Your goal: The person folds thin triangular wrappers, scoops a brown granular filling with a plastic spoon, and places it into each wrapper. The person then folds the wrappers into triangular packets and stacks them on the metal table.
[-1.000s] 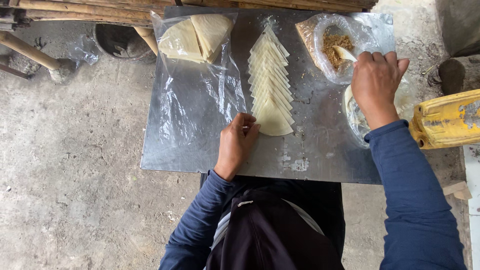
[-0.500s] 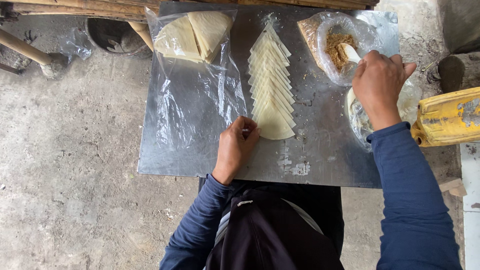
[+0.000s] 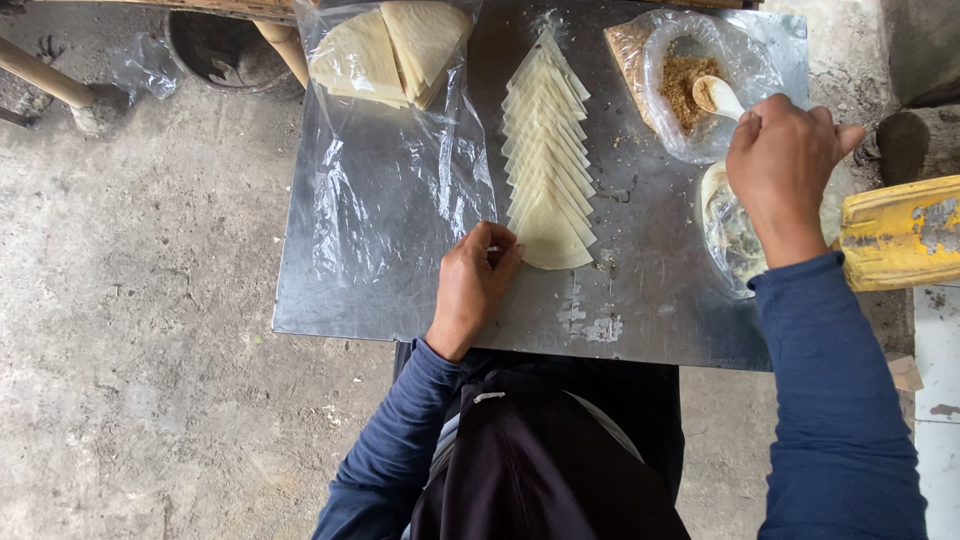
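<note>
Plastic bag (image 3: 380, 190) lies beside the left hand (image 3: 475, 285) pressing wrappers (image 3: 548, 150), while the right hand (image 3: 785, 170) grasps a spoon (image 3: 715, 95) over filling (image 3: 685, 80).

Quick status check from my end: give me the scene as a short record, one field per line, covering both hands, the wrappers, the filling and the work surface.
surface: metal sheet, lying flat
left hand: left hand rests on the sheet, fingers at the near end of the wrapper row
right hand: right hand holds a spoon over the filling
filling: brown crumbly filling in a plastic-lined bowl
spare wrappers: stack of wrappers in a clear plastic bag
right edge: yellow object, kind unclear
</note>
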